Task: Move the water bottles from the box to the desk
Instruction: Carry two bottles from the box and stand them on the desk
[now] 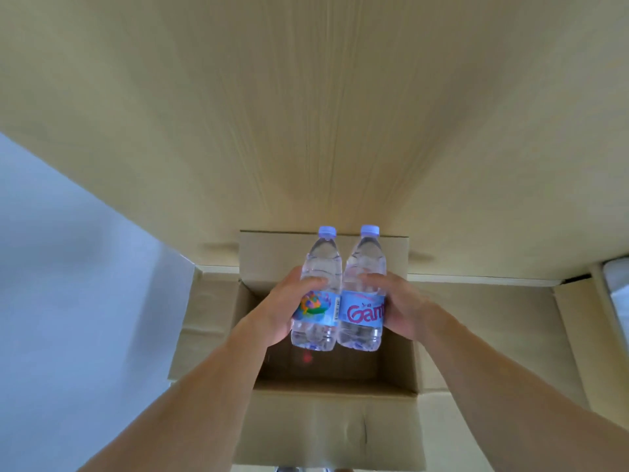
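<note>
Two clear water bottles with pale blue caps and blue labels are held side by side above an open cardboard box. My left hand grips the left bottle around its middle. My right hand grips the right bottle, whose label shows pink letters. Both bottles are upright, tilted slightly away from me, and touch each other. The box interior below them looks dark and I see no other bottles in it. The light wooden desk spreads out beyond the box.
The box's flaps are folded outward on all sides, the far flap lying against the desk edge. A pale floor or wall lies to the left. A white object sits at the right edge.
</note>
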`<move>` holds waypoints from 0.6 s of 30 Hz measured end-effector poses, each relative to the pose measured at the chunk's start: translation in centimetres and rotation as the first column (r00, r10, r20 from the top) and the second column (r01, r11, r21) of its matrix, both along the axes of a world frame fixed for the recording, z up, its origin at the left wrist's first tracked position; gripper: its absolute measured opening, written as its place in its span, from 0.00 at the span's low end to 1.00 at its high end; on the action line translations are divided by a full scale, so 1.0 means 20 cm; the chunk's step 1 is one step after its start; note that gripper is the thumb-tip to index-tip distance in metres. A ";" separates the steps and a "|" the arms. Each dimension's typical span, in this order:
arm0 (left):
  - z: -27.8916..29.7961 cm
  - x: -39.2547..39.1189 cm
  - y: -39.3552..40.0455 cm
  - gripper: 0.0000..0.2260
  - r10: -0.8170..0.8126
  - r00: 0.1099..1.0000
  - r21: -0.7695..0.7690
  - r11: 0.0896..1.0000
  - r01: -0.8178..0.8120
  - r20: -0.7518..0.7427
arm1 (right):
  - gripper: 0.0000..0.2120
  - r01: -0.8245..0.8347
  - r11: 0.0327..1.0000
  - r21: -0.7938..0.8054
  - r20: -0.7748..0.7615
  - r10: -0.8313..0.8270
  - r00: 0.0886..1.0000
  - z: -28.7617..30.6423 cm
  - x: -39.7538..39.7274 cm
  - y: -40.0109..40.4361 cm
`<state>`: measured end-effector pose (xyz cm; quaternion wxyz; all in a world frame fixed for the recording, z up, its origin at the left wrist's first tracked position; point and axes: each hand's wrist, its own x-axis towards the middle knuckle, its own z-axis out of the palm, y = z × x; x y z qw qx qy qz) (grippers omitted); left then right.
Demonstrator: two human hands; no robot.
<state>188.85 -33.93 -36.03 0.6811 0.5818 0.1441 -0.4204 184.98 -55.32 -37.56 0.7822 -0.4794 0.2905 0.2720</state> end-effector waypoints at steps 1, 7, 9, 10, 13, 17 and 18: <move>0.09 0.00 -0.02 0.21 -0.005 1.000 0.005 1.000 0.005 0.015 | 0.30 -0.005 1.000 0.001 0.028 0.005 1.000 0.08 0.00 -0.02; 0.56 0.00 -0.17 0.18 -0.070 0.994 -0.019 0.997 0.072 0.087 | 0.23 0.055 0.998 -0.018 0.137 -0.052 0.989 0.56 -0.06 -0.16; 0.68 0.00 -0.21 0.22 -0.089 0.989 -0.026 0.995 0.093 0.117 | 0.24 0.102 0.994 -0.037 0.159 -0.094 0.983 0.70 -0.09 -0.20; 0.74 0.01 -0.24 0.22 -0.099 0.986 -0.032 0.994 0.104 0.135 | 0.26 0.132 0.990 -0.046 0.171 -0.122 0.978 0.76 -0.10 -0.21; 0.90 0.02 -0.30 0.23 -0.108 0.978 -0.044 0.992 0.118 0.180 | 0.28 0.181 0.981 -0.073 0.217 -0.162 0.963 0.91 -0.14 -0.25; 1.05 0.01 -0.37 0.22 -0.139 0.963 -0.050 0.987 0.155 0.232 | 0.31 0.219 0.969 -0.113 0.269 -0.182 0.946 1.06 -0.20 -0.28; 1.08 0.01 -0.38 0.21 -0.148 0.960 -0.053 0.985 0.164 0.237 | 0.31 0.235 0.965 -0.112 0.286 -0.196 0.938 1.09 -0.22 -0.28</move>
